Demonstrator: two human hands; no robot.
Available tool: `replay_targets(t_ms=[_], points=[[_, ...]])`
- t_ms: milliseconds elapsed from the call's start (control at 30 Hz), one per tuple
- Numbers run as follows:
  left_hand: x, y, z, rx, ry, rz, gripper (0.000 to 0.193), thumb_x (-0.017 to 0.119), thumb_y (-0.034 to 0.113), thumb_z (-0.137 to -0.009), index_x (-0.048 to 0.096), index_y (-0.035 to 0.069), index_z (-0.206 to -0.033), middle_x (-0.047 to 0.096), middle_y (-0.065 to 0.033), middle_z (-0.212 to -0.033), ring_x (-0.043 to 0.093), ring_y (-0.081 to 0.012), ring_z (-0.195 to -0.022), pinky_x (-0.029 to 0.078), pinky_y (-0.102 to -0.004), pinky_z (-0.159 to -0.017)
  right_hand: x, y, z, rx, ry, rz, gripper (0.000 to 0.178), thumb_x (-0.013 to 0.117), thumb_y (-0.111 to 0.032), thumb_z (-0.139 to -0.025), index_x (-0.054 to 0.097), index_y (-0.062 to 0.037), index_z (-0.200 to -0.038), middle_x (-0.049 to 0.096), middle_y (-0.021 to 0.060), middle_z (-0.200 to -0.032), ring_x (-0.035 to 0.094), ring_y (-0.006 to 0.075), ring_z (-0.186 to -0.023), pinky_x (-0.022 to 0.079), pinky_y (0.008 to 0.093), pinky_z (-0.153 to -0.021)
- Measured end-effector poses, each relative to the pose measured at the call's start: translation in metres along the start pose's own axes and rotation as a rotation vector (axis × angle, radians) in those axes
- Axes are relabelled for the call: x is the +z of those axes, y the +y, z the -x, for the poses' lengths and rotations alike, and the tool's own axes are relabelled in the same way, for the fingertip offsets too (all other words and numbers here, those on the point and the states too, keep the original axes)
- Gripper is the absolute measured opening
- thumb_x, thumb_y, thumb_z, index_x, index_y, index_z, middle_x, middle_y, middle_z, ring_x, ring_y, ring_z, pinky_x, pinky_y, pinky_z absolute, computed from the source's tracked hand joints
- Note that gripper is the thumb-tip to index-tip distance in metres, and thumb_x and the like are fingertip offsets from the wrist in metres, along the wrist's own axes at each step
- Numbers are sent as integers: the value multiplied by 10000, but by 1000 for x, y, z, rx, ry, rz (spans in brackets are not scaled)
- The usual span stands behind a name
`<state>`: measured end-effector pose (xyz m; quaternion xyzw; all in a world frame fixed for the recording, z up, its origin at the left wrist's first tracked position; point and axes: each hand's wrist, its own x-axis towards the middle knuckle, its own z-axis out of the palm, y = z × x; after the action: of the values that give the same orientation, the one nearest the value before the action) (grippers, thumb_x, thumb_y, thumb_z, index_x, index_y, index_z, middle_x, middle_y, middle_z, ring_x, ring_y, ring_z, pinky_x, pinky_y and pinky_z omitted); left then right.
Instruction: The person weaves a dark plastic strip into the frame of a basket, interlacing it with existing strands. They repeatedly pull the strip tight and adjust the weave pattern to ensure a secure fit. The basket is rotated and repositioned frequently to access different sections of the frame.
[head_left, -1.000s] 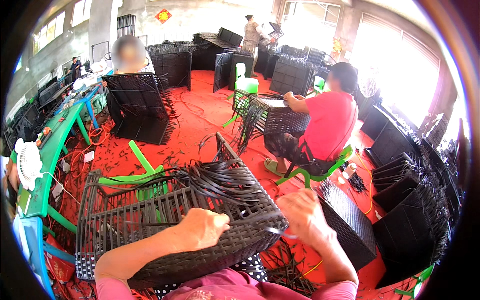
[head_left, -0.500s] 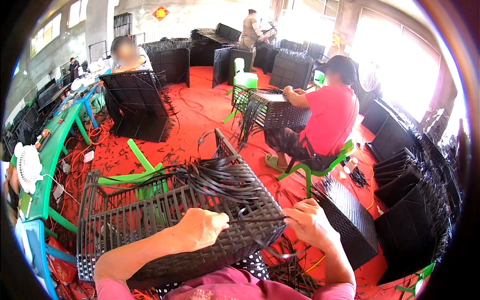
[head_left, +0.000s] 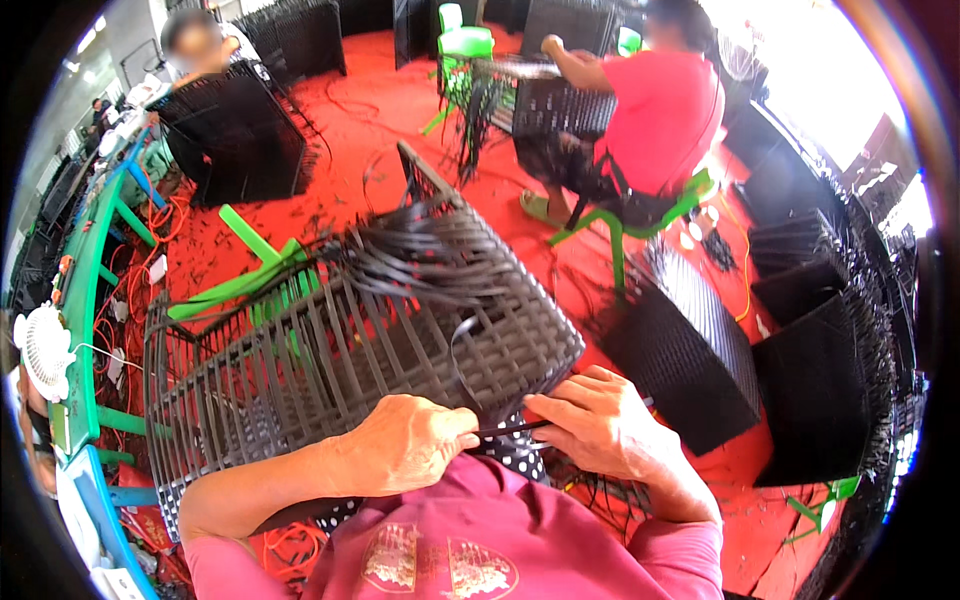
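A dark brown woven wicker frame rests tilted across my lap, closely woven at its right end and open slats to the left. Over its top lies a bunch of loose dark strips. My left hand is closed in a pinch on one end of a flat dark strip, close to my body. The fingers of my right hand close on the other end, just below the frame's near right corner. Between my hands the strip runs nearly straight. One thin strip curls up from the weave.
A green plastic chair stands behind the frame. Ahead right, a person in a red shirt sits weaving. Black woven pieces stand at right. A green table with a white fan runs along the left.
Both hands have come down and nearer my body with the strip, from over the woven end to below its near edge. My view has tilted downward.
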<state>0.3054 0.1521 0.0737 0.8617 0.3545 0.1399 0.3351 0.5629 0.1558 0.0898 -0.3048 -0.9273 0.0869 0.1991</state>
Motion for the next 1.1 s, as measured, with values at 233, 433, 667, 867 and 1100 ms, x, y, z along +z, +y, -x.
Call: replay_targets(t_ms=[233,433,667,867,1100], points=[[12,8,-7,-14,35,172,196,602,215,-897,565,45,-808,623,-198,-698,610,-414,-664,465,-506,-591,26,-2,9,-70,6,-167,310,673,-117,-771,616,-15,-1058,561,52,-752,578,215,-663,464,335,-608],[6,14,-13,-62,-33,128,123,663,152,-871,632,34,-889,631,-167,-744,620,-357,-643,482,-410,-553,28,-1,9,-19,143,-333,436,696,-41,-734,603,8,-1157,598,76,-787,616,243,-677,510,361,-599],[-4,-8,-22,39,593,-41,96,647,85,-865,594,31,-925,567,-134,-776,599,-337,-644,472,-402,-555,-1,8,14,105,233,-308,316,740,-8,-699,692,-42,-1010,616,73,-728,614,228,-571,494,348,-487],[-6,-57,-39,-60,706,-84,149,620,-79,-800,602,0,-925,521,-87,-815,529,-209,-676,441,-299,-620,-26,25,-6,101,373,-101,260,771,-31,-708,695,-39,-956,572,72,-683,591,215,-568,455,313,-479],[-17,-75,-39,-23,565,-319,140,673,45,-776,660,80,-912,422,-163,-1371,355,-389,-1271,276,-485,-1078,-21,36,-56,71,207,-68,255,676,5,-758,624,-21,-1007,581,114,-748,595,308,-674,488,396,-591]])
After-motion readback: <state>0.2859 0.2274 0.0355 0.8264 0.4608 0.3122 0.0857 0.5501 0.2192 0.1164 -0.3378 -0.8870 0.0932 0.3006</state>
